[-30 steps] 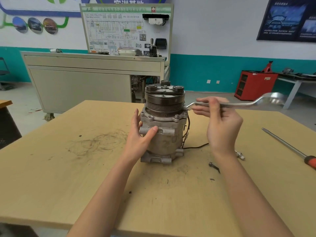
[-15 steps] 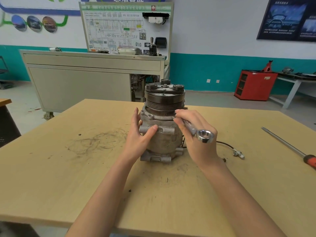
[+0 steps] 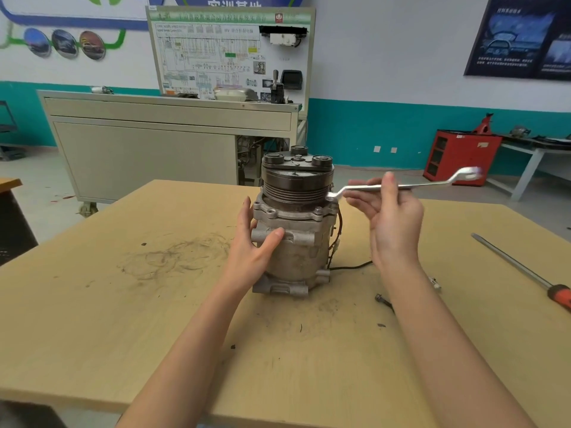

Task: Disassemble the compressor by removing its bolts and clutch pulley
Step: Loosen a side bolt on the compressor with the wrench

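Workshop table (image 3: 123, 319): compressor (image 3: 293, 251) upright at centre, pulley (image 3: 296, 186) on top. Left hand (image 3: 250, 251) clasps it; right hand (image 3: 392, 223) pinches a wrench (image 3: 417, 186), ring end at the flange (image 3: 278, 215), right side. Step, by judgement: undoing bolts (image 3: 318, 210). Next move wants the ring seated square, body steadied. Screwdriver (image 3: 519, 270) far right

Diagram board (image 3: 230, 54), 12 o'clock: "HV" legible in upper row; green header line too blurred to read. Poster (image 3: 522, 35), 2 o'clock: white text unreadable.
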Demonstrator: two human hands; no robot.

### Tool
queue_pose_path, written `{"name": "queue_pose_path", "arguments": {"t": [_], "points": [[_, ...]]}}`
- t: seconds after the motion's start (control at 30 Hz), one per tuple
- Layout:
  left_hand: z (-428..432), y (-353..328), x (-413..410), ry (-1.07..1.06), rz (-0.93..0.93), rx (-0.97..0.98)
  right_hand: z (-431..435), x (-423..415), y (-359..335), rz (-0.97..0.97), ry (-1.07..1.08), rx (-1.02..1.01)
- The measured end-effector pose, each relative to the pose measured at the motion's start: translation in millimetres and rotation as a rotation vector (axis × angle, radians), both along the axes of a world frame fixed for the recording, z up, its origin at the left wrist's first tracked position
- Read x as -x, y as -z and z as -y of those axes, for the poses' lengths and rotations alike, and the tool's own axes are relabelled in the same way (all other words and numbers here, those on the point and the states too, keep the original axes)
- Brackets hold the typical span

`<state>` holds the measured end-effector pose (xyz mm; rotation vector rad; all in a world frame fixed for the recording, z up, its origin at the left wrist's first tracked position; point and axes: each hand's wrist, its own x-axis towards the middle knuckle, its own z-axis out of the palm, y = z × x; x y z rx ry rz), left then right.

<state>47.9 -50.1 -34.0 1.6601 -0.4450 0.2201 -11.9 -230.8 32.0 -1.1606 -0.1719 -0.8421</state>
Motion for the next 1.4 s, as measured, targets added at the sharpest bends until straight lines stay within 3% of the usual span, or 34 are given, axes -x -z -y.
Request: {"name": "queue_pose_path", "arguments": {"t": [0.1,0.17,0.27,0.57,0.73,0.9,1.0,1.17,1.23,1.3,1.4], "points": [[0,-1,0,-0.001,0.001,0.006,-12,8,2,0.200,0.404,0.433],[0,-1,1,0.000,0.004,0.016,-22,11,5,0.317,0.532,0.691],[1,-1,1,0.002,0.011,0.014,-33,13,10,0.415,0.660,0.894],[1,-1,1,0.001,0.013,0.019,-35,19,19,0.341,0.552,0.876],[0,1,0,0.005,0.010,0.007,-33,21,23,0.362,0.664,0.978],[1,1,-2,0.020,0.024,0.011,-31,19,26,0.339,0.594,0.887],[2,2,-3,0.009,0.015,0.014,-31,19,25,0.295,0.448,0.740],[1,2,-3,-0.001,0.009,0.003,-12,5,9,-0.058,-0.148,-0.044],[0,2,-2,-0.002,0.010,0.009,-3,-2,1,-0.188,-0.337,-0.253],[1,2,-2,0.006,0.014,0.016,0,-4,-2,-0.175,-0.348,-0.288],[1,3,-4,0.002,0.014,0.013,-3,2,-2,-0.009,-0.006,-0.064]]}}
